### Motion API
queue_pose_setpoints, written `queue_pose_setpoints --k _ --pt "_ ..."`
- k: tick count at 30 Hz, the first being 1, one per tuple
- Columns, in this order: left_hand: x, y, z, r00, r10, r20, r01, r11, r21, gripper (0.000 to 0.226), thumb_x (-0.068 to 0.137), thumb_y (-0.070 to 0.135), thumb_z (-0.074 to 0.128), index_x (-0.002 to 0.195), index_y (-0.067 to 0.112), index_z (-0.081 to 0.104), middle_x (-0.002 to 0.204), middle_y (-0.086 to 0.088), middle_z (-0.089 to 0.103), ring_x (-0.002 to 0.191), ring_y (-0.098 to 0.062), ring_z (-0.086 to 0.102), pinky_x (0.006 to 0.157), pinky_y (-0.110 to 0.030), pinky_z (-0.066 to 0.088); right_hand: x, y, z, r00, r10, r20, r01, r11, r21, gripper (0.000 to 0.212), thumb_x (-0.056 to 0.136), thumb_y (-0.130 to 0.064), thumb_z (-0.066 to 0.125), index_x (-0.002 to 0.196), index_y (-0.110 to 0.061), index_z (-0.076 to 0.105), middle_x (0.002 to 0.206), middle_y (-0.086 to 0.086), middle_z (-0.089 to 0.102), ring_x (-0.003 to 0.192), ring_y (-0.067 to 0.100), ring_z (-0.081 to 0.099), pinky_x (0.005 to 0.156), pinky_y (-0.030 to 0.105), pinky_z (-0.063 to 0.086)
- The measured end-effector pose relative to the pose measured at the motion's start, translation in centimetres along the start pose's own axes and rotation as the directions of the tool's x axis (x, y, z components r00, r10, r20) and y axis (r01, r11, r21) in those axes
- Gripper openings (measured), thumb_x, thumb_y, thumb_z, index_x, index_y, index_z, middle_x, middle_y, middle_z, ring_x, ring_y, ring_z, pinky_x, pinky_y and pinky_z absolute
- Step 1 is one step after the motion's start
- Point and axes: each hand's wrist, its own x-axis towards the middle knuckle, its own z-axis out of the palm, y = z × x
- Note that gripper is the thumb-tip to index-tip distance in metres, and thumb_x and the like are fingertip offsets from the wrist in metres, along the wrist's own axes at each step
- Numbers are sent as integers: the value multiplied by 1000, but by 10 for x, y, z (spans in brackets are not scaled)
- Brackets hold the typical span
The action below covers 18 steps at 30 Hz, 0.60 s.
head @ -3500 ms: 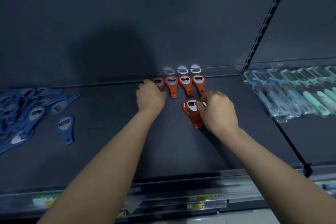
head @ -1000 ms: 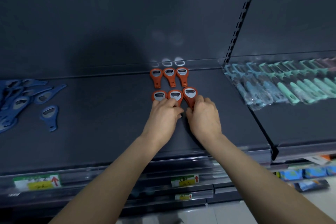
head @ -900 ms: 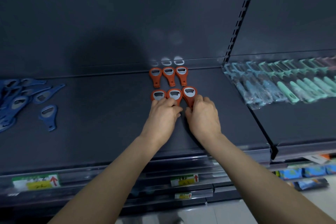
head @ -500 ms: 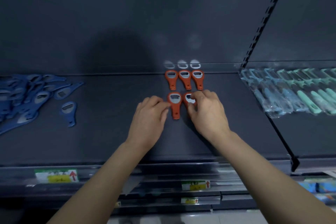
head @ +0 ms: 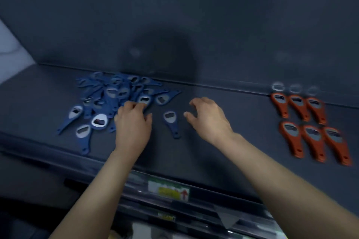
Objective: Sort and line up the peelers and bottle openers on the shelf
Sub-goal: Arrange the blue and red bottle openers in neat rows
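A loose heap of blue bottle openers (head: pixel 112 95) lies on the dark shelf (head: pixel 242 132) at the left. My left hand (head: pixel 132 122) reaches into the heap's right edge, its fingertips touching one blue opener (head: pixel 144 99). A single blue opener (head: pixel 172 123) lies apart between my hands. My right hand (head: pixel 207 118) hovers just right of it with fingers spread and loosely curled, holding nothing. Several orange bottle openers (head: pixel 308 124) lie in two neat rows at the right.
The shelf's back panel (head: pixel 174 15) rises right behind the heap. A price label (head: pixel 169 190) sits on the shelf's front rail below my arms. Bare shelf surface stretches between my right hand and the orange rows.
My view has swung left from the orange openers to the blue heap. Both hands have let go of the orange openers and moved left to the blue ones. The peelers are out of view.
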Motion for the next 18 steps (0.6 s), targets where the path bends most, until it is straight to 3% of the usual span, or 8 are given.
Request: queue_pose_setpoints --k 7,13,18 --pt "51 -88 -23 979 -202 10 197 962 187 57 89 47 55 129 7 49 135 -17 38 124 -36 32 101 -49 25 70 -61 47 986 -27 164 32 999 -29 66 90 -49 53 142 -13 33 144 7 35 131 26 26 106 37 30" --pt "96 -125 -25 949 -292 117 280 954 108 95 74 73 50 142 10 28 148 -18 23 135 -37 21 108 -52 19 116 -101 85 936 191 297 -164 980 -112 99 74 -77 49 149 -27 8 157 4 5 141 37 6 110 51 17" --pt "124 -118 -14 877 -329 350 282 942 179 117 60 86 50 148 20 11 151 -18 19 135 -39 20 107 -51 22 128 -102 98 944 205 257 -140 959 -248 97 76 -71 53 148 -23 11 148 12 27 133 35 20 104 46 23"
